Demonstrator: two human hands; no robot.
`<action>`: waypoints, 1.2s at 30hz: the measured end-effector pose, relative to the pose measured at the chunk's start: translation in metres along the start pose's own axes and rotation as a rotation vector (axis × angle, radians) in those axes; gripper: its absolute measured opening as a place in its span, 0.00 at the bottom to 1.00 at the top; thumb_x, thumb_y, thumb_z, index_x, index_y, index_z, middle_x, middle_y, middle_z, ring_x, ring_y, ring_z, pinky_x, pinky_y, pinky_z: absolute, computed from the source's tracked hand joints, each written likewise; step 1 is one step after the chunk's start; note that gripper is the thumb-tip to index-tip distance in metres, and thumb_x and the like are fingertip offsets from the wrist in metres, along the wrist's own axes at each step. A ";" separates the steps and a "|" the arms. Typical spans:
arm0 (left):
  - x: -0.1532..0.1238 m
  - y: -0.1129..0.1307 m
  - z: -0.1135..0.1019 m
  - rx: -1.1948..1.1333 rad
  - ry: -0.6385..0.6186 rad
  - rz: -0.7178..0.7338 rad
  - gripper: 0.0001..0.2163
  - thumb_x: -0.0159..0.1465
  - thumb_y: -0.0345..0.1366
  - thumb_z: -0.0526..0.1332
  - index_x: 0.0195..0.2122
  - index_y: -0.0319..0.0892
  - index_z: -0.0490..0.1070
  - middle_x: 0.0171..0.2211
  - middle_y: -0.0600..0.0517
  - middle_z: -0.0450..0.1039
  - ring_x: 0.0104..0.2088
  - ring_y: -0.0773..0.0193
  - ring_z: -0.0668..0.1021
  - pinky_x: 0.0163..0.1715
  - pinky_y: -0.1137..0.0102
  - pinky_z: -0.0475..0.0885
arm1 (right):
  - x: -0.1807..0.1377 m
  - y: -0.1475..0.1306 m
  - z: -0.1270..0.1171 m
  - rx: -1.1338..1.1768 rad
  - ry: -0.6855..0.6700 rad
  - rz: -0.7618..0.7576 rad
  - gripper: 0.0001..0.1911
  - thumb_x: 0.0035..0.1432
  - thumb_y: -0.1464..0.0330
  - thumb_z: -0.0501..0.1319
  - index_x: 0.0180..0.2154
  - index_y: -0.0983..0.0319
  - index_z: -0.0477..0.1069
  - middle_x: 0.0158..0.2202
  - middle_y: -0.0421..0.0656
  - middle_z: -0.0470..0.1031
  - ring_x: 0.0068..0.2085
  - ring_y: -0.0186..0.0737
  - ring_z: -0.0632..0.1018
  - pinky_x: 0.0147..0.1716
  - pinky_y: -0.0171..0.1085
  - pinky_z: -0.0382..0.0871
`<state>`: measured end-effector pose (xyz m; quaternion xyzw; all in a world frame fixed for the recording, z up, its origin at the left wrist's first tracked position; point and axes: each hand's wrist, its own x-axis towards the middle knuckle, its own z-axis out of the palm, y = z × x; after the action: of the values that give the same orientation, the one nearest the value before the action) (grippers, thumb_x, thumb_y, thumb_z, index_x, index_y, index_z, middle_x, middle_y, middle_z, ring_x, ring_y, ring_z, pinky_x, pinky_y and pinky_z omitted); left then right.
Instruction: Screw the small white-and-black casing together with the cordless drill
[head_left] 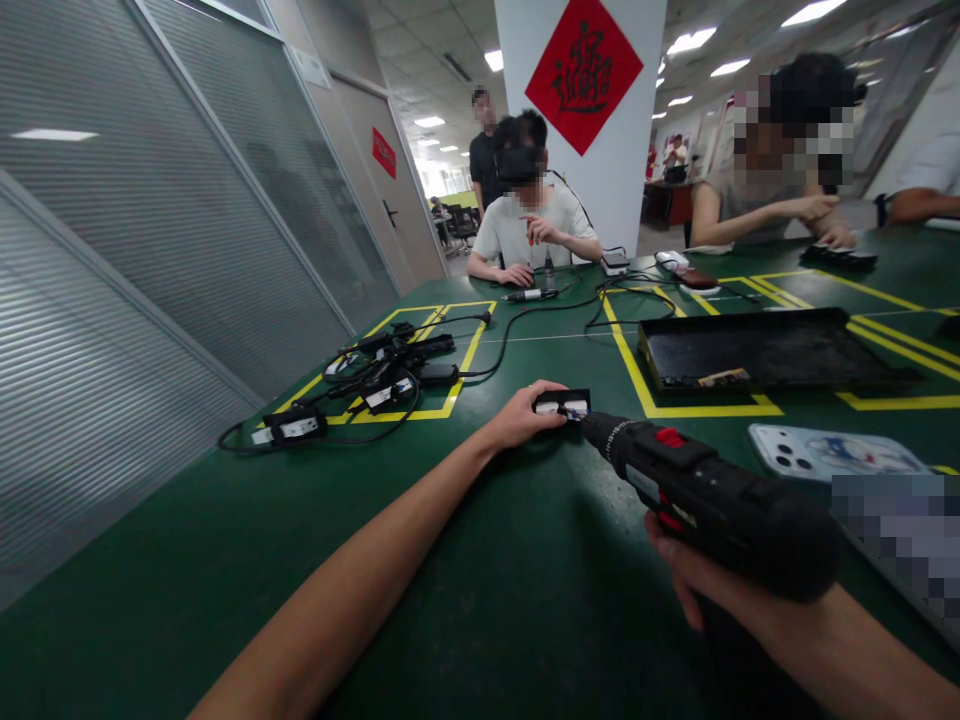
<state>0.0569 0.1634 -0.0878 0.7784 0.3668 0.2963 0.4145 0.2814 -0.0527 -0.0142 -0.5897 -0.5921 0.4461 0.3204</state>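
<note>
In the middle of the green table [450, 520], my left hand [525, 415] grips a small black case [579, 397] with white parts inside, pressing it from its left side. My right hand [694, 570] is wrapped round the handle of a black cordless drill [697, 475] with red switches. The drill points left and away from me, and its chuck [598, 428] is right at the case's near right corner. Whether the bit touches a screw is too small to make out. Much of the handle is hidden under the drill body.
Black adapters with cables [390, 370] lie in a yellow-taped area at left. A black tray [750, 350] stands at right. Nearer are a phone [832, 450] and a blurred flat device [907, 550]. A person [536, 220] sits opposite, another [780, 190] at far right.
</note>
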 end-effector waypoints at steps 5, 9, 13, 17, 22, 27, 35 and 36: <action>-0.001 0.001 0.000 0.008 0.002 -0.002 0.24 0.53 0.35 0.63 0.51 0.39 0.64 0.42 0.48 0.71 0.40 0.63 0.73 0.41 0.68 0.67 | 0.007 -0.008 -0.003 0.039 -0.034 0.070 0.06 0.53 0.63 0.58 0.33 0.57 0.70 0.18 0.38 0.71 0.22 0.40 0.75 0.26 0.40 0.72; 0.000 -0.001 0.000 0.019 -0.001 0.000 0.24 0.53 0.36 0.63 0.51 0.39 0.63 0.41 0.48 0.71 0.38 0.64 0.73 0.40 0.68 0.68 | 0.006 -0.014 -0.002 0.087 -0.035 0.090 0.03 0.51 0.67 0.58 0.31 0.57 0.68 0.18 0.37 0.72 0.20 0.38 0.75 0.22 0.38 0.72; 0.000 -0.002 0.000 0.023 0.002 0.004 0.25 0.53 0.36 0.64 0.52 0.39 0.63 0.43 0.48 0.70 0.40 0.63 0.73 0.41 0.67 0.68 | 0.006 -0.017 -0.001 0.117 -0.032 0.102 0.02 0.50 0.68 0.59 0.30 0.57 0.68 0.17 0.36 0.71 0.19 0.38 0.75 0.23 0.38 0.72; 0.001 -0.004 0.000 0.032 0.007 0.016 0.24 0.52 0.35 0.64 0.52 0.39 0.64 0.44 0.48 0.70 0.41 0.62 0.73 0.43 0.67 0.67 | 0.006 -0.020 -0.002 0.137 -0.035 0.108 0.04 0.48 0.70 0.60 0.30 0.57 0.67 0.19 0.36 0.72 0.18 0.36 0.75 0.21 0.37 0.71; 0.001 -0.004 0.000 0.033 0.005 0.014 0.25 0.52 0.36 0.64 0.52 0.40 0.64 0.42 0.48 0.71 0.39 0.63 0.73 0.40 0.68 0.68 | 0.005 -0.021 -0.001 0.147 -0.037 0.101 0.03 0.50 0.70 0.59 0.31 0.56 0.68 0.20 0.37 0.72 0.19 0.36 0.74 0.21 0.37 0.71; 0.001 -0.002 0.000 0.009 0.006 0.010 0.24 0.52 0.36 0.64 0.51 0.39 0.64 0.43 0.48 0.70 0.40 0.63 0.73 0.42 0.67 0.67 | 0.005 -0.014 -0.003 0.125 -0.059 0.081 0.03 0.52 0.67 0.58 0.32 0.56 0.68 0.19 0.36 0.69 0.21 0.36 0.74 0.25 0.38 0.70; 0.000 -0.001 0.001 -0.019 -0.003 -0.008 0.24 0.53 0.36 0.64 0.51 0.38 0.63 0.42 0.48 0.71 0.40 0.62 0.73 0.43 0.66 0.68 | 0.011 0.006 -0.001 0.070 -0.109 0.076 0.07 0.59 0.62 0.55 0.35 0.59 0.66 0.17 0.34 0.68 0.23 0.36 0.73 0.31 0.40 0.69; 0.000 -0.001 0.001 -0.017 -0.003 -0.007 0.24 0.53 0.36 0.64 0.51 0.38 0.63 0.42 0.47 0.71 0.40 0.62 0.73 0.43 0.66 0.68 | 0.011 0.008 0.000 0.060 -0.115 0.063 0.08 0.60 0.62 0.54 0.36 0.59 0.66 0.18 0.34 0.68 0.23 0.36 0.73 0.32 0.40 0.69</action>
<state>0.0572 0.1635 -0.0890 0.7739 0.3664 0.2967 0.4228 0.2838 -0.0425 -0.0233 -0.5718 -0.5769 0.5066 0.2892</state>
